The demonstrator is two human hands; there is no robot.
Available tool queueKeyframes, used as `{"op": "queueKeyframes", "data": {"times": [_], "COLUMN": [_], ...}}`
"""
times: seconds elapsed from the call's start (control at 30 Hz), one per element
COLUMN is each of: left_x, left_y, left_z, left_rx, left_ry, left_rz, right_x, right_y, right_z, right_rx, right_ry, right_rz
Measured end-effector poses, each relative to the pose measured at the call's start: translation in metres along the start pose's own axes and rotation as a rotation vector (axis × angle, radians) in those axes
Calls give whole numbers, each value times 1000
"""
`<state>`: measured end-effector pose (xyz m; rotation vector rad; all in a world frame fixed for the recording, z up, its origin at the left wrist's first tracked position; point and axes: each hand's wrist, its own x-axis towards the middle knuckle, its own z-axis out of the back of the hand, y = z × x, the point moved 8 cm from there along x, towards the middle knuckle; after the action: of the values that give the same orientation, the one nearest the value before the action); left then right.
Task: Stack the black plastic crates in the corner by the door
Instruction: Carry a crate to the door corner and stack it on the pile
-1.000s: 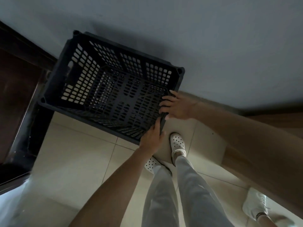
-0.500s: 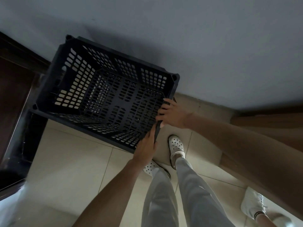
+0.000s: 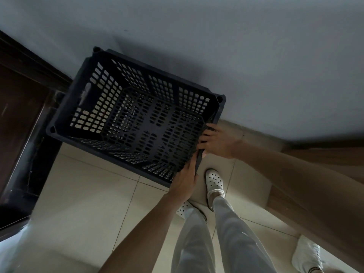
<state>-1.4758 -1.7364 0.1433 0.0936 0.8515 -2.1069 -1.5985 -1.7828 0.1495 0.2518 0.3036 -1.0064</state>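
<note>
A black plastic crate (image 3: 110,89) with perforated walls sits in the corner between the grey wall and the dark door. It is open side up, and a second lattice shows dimly through its floor holes. My right hand (image 3: 218,142) grips the crate's right rim, with the fingers curled inside and the thumb outside. My left hand (image 3: 185,184) holds the near right corner of the rim, with its fingers lying along the edge. The two hands are close together.
The dark wooden door and frame (image 3: 23,107) stand at the left. The grey wall (image 3: 236,46) runs behind the crate. My feet in white perforated clogs (image 3: 213,179) stand on the beige tiled floor (image 3: 84,203) just beside the crate. A wooden panel (image 3: 325,154) is at the right.
The crate and both hands shifted slightly left in view, then back and a little lower. Both hands kept their hold on the same corner.
</note>
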Motion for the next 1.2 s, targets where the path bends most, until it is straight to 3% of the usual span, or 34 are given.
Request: {"op": "queueKeyframes", "data": {"times": [0.17,0.33,0.57,0.63,0.77,1.0,1.07,1.2], "left_x": [0,6,8,8,8,10,9,4], "left_y": [6,6,11,11,8,16,32,104], "left_z": [-3,1,2,0,3,16,33,88], "left_rx": [95,204,197,202,223,110,127,142], "left_ry": [36,-25,-114,-95,-93,12,-19,-95], "left_rz": [11,-90,-124,-116,-130,-162,-203,-103], "right_x": [-1,9,24,27,26,26,27,54], "right_y": [0,-9,-4,-2,-4,-4,-1,7], "right_z": [-10,5,5,6,5,1,8,39], "right_rx": [20,219,381,346,292,281,297,358], "right_ry": [95,175,-102,-184,-235,-70,-14,-17], "right_rz": [2,-97,-652,-706,-697,-630,-620,-451]}}
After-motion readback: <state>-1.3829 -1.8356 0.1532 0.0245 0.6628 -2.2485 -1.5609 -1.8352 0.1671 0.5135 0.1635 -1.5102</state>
